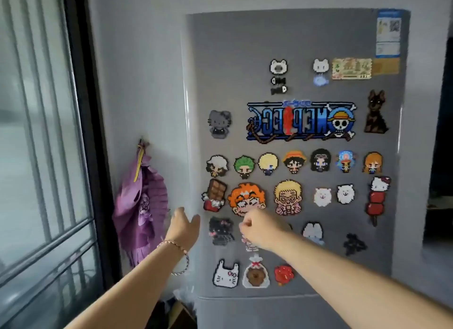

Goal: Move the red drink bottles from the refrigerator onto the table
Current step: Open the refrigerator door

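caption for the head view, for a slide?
Both hands, left hand open, right hand curled, reach toward the closed, magnet-covered refrigerator door.

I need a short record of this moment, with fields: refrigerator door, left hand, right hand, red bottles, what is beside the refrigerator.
refrigerator door: shut, grey refrigerator covered with magnets
left hand: left hand open, at the door's left edge, bracelet on wrist
right hand: right hand loosely curled in front of the door, holding nothing visible
red bottles: not in view
beside refrigerator: purple bag hanging on the wall, window further left
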Tool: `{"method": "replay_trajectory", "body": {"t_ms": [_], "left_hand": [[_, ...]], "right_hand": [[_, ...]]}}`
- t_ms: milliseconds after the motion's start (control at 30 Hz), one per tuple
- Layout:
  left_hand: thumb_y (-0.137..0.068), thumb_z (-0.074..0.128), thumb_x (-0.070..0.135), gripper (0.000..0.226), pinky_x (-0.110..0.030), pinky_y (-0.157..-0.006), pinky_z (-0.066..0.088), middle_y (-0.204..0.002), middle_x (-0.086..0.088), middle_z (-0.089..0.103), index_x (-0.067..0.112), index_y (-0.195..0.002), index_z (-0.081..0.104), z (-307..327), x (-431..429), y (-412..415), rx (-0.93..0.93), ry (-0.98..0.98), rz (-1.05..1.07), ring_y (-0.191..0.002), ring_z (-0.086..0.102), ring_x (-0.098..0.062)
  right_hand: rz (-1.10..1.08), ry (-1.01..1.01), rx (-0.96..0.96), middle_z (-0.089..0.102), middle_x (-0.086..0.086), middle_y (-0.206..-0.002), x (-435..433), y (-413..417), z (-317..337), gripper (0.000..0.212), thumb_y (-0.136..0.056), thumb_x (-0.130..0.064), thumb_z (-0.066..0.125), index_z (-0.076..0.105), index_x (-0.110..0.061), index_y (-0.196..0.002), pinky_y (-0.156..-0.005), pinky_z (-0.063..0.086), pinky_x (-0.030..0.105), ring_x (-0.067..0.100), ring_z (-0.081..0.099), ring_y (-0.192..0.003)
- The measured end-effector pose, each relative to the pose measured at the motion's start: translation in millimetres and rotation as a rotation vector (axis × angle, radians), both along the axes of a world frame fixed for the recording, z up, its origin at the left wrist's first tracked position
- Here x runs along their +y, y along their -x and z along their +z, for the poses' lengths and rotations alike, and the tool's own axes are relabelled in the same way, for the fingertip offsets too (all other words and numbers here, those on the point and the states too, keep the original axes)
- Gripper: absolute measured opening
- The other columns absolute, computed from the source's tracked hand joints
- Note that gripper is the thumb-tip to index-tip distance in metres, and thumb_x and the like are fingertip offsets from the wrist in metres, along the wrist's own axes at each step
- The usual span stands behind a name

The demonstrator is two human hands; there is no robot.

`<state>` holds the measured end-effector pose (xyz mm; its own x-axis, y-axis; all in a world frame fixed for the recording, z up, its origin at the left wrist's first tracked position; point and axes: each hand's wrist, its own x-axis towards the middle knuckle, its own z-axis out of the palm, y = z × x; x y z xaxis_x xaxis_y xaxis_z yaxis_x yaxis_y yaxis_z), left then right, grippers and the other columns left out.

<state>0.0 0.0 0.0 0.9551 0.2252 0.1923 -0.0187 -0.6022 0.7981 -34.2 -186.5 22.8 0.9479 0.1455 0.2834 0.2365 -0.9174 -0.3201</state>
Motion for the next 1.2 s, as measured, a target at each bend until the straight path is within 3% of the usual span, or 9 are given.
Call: {"method": "replay_trajectory", "body": {"t_ms": [133, 233, 300, 467, 633, 733, 867, 1033, 1200], "left_hand": [[-0.099, 0.038, 0.032, 0.048, -0.037, -0.099, 0.039, -0.138, -0.014, 0.043, 0.005, -0.138, 0.033, 3.7, 10.7, -52.6, -0.089, 0.071, -0.037, -0.125, 0.044, -0.031], [-0.1, 0.033, 0.022, 0.02, -0.02, -0.054, 0.031, -0.08, -0.002, 0.047, 0.011, -0.089, 0.046, -2.0, 4.6, -71.5, -0.18, 0.034, -0.089, -0.071, 0.046, -0.021], [-0.1, 0.034, 0.022, 0.023, -0.021, -0.049, 0.023, -0.069, -0.001, 0.039, 0.008, -0.082, 0.041, -6.8, 2.7, -73.4, -0.226, 0.052, -0.076, -0.059, 0.036, -0.017], [-0.1, 0.034, 0.027, 0.028, -0.032, -0.052, 0.026, -0.069, -0.003, 0.043, 0.003, -0.088, 0.042, 0.1, 6.8, -65.2, -0.18, 0.032, -0.085, -0.062, 0.04, -0.022], [-0.101, 0.03, 0.022, 0.033, -0.031, -0.073, 0.031, -0.098, -0.022, 0.052, -0.006, -0.106, 0.046, 7.5, 0.4, -45.7, -0.105, -0.014, -0.036, -0.085, 0.047, -0.031], [-0.101, 0.032, 0.027, 0.029, -0.033, -0.073, 0.031, -0.092, -0.019, 0.047, 0.0, -0.097, 0.041, 4.1, -8.7, -4.9, -0.131, -0.002, 0.031, -0.083, 0.046, -0.029], [-0.099, 0.037, 0.029, 0.027, -0.035, -0.069, 0.03, -0.093, -0.025, 0.052, 0.003, -0.09, 0.036, -2.5, -19.4, 59.0, -0.199, -0.037, 0.045, -0.089, 0.053, -0.039], [-0.097, 0.038, 0.036, 0.031, -0.034, -0.065, 0.038, -0.097, -0.018, 0.046, 0.006, -0.092, 0.036, -7.6, -66.9, 162.7, -0.265, -0.037, 0.07, -0.076, 0.046, -0.026], [-0.096, 0.044, 0.03, 0.025, -0.025, -0.045, 0.031, -0.066, -0.001, 0.042, 0.008, -0.093, 0.033, -1.5, -126.5, 256.8, -0.261, -0.076, -0.035, -0.054, 0.039, -0.016]], "right_hand": [[-0.119, 0.03, -0.073, 0.039, 0.002, -0.054, 11.2, -35.5, 9.8, 0.043, -0.094, -0.024, 0.045, 0.034, -0.014, -0.054, -0.046, 0.023, 0.027, 0.022, 0.037, -0.052], [-0.158, 0.039, -0.084, 0.044, 0.003, -0.059, 8.4, -47.5, 13.2, 0.038, -0.094, -0.024, 0.044, 0.039, -0.015, -0.058, -0.049, 0.029, 0.028, 0.026, 0.044, -0.062], [-0.166, 0.059, -0.081, 0.039, 0.0, -0.055, 6.5, -43.5, 13.4, 0.042, -0.095, -0.025, 0.044, 0.034, -0.016, -0.055, -0.047, 0.027, 0.027, 0.026, 0.043, -0.063], [-0.197, 0.031, -0.07, 0.043, 0.0, -0.057, -2.9, -17.6, 14.7, 0.04, -0.095, -0.024, 0.042, 0.036, -0.017, -0.057, -0.046, 0.025, 0.027, 0.024, 0.044, -0.062], [-0.169, 0.01, -0.042, 0.061, 0.005, -0.077, -27.9, 28.6, 3.7, 0.029, -0.096, -0.026, 0.041, 0.056, -0.015, -0.074, -0.051, 0.033, 0.026, 0.025, 0.052, -0.072], [-0.142, 0.002, -0.059, 0.07, 0.005, -0.095, -45.0, 62.0, -1.5, 0.028, -0.096, -0.027, 0.041, 0.066, -0.014, -0.097, -0.067, 0.044, 0.029, 0.026, 0.061, -0.086], [-0.094, -0.001, -0.125, 0.07, 0.005, -0.098, -68.2, 112.2, -3.4, 0.029, -0.097, -0.028, 0.041, 0.066, -0.014, -0.101, -0.075, 0.051, 0.031, 0.026, 0.063, -0.09], [-0.006, -0.067, -0.207, 0.063, 0.001, -0.112, -101.6, 193.9, -5.0, 0.028, -0.097, -0.029, 0.041, 0.063, -0.014, -0.107, -0.076, 0.05, 0.03, 0.023, 0.061, -0.095], [0.054, -0.134, -0.278, 0.045, 0.003, -0.133, -125.0, 265.7, 17.0, 0.039, -0.098, -0.033, 0.04, 0.05, -0.012, -0.129, -0.08, 0.043, 0.03, 0.023, 0.056, -0.105]]}}
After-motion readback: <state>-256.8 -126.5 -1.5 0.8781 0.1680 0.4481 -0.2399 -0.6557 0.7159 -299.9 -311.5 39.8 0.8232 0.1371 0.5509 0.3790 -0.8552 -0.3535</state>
